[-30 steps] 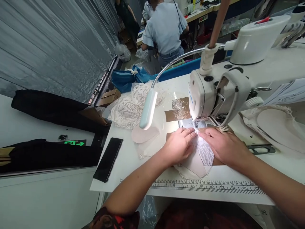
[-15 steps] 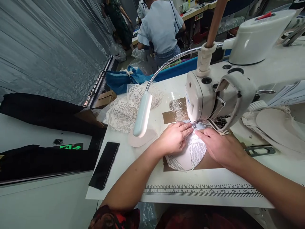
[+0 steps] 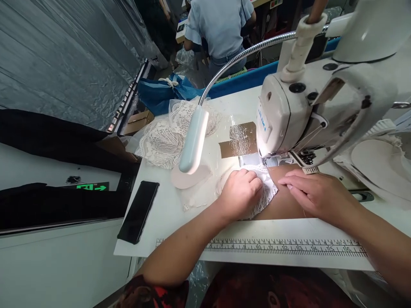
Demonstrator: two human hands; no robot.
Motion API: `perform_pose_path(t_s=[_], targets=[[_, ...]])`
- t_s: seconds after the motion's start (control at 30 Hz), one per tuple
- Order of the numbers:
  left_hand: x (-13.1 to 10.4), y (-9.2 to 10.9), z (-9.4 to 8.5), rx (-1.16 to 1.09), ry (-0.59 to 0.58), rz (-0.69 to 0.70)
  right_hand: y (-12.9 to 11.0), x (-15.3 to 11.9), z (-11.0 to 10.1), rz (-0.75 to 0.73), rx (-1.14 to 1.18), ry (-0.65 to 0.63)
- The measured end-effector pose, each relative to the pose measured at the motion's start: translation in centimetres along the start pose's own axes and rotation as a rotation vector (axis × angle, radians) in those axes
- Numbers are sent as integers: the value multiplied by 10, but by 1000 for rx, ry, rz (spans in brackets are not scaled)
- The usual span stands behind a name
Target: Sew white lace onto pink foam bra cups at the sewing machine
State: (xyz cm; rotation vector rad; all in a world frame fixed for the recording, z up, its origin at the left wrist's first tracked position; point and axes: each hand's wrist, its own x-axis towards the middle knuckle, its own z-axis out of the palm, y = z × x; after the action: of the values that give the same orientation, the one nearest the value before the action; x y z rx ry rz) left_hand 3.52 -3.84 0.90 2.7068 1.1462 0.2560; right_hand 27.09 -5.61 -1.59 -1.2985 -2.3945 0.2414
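My left hand (image 3: 242, 193) is closed, its fingers curled down on a white lace-covered cup (image 3: 267, 194) that lies in front of the sewing machine's needle area. To the right of the cup, my right hand (image 3: 316, 190) is closed in a pinch, thumb against forefinger. Its fingertips are apart from the lace edge, and whatever they hold is too small to make out. The white sewing machine (image 3: 276, 115) stands over the work, its presser foot (image 3: 265, 161) just behind the cup. Part of the cup is hidden under my left hand.
A lamp (image 3: 194, 139) on a bendy metal neck hangs over the table's left half. Lace pieces (image 3: 162, 143) and a beige pad (image 3: 189, 176) lie there. A black phone (image 3: 138, 211) rests near the left edge. More pads (image 3: 377, 164) lie right. A person (image 3: 218, 30) sits beyond.
Both hands have drawn back from the needle. The lace cup has shifted and turned, my left hand has curled over it, and my right hand has moved right, off the lace. The view has tilted down.
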Motion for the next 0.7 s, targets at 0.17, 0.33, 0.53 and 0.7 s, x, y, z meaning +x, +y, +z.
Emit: perform_pose_path(t_s=[0.17, 0.33, 0.53, 0.7], targets=[[-3, -8, 0, -124, 39, 33, -4, 2, -4, -96, 80, -4], [-5, -13, -7, -253, 21, -6, -2, 0, -2, -295, -21, -46], [-10, -13, -2, -81, -10, 159, 0, -5, -2, -322, -16, -100], [-12, -9, -1, 62, -45, 218, 0, -5, -5, -334, 2, -112]])
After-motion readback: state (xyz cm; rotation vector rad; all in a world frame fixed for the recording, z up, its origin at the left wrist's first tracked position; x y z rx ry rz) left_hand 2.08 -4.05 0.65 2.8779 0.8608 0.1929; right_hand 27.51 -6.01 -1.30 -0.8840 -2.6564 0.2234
